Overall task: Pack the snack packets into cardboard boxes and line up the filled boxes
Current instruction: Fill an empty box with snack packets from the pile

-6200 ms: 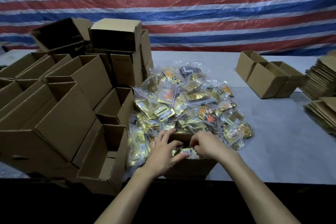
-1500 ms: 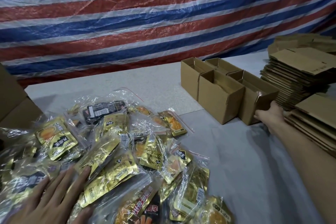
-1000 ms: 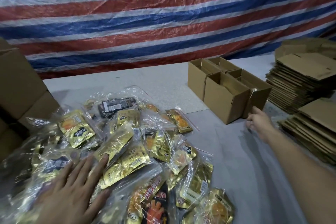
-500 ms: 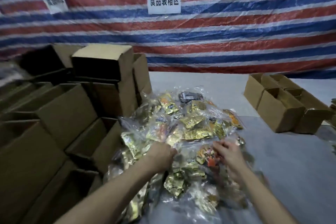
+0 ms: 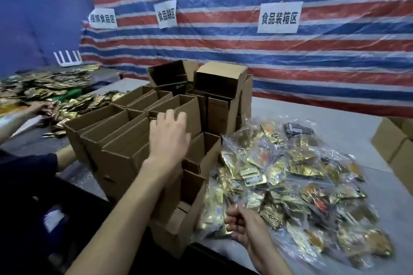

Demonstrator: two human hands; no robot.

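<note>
Left hand (image 5: 169,138), fingers blurred but loosely spread, hovers over open cardboard boxes (image 5: 116,156). Right hand (image 5: 243,223) curls beside snack packets (image 5: 290,163) heaped beyond its fingertips; whether it pinches one is unclear.

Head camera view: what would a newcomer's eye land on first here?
The shiny heap of gold snack packets fills the right foreground. Left of it, open cardboard boxes are stacked in a crowd, with the left hand spread above them. Behind everything hangs a red, white and blue striped tarp with white signs.
</note>
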